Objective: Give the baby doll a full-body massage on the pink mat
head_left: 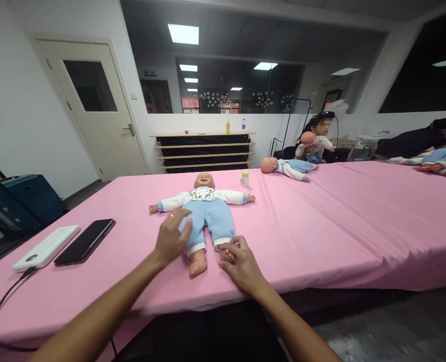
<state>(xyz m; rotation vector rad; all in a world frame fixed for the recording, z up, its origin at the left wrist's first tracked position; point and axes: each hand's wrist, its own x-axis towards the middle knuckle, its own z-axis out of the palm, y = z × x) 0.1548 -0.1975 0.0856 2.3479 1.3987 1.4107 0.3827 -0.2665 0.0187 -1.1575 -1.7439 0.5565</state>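
Observation:
A baby doll (218,213) in a white and light blue outfit lies on its back on the pink-covered table (301,236), arms spread, feet toward me. My right hand (242,264) is closed around the doll's foot on the right, at the white cuff, hiding most of that foot. My left hand (173,232), a ring on one finger, is at the doll's other trouser leg with fingers spread; whether it touches the cloth I cannot tell. The doll's other bare foot (197,266) shows below its cuff.
A small bottle with a green cap (245,179) stands beside the doll's hand. A black phone (85,242) and a white power bank (46,247) with a cable lie left. Another doll (292,167) lies farther back. Two people are at the far right, one holding a doll.

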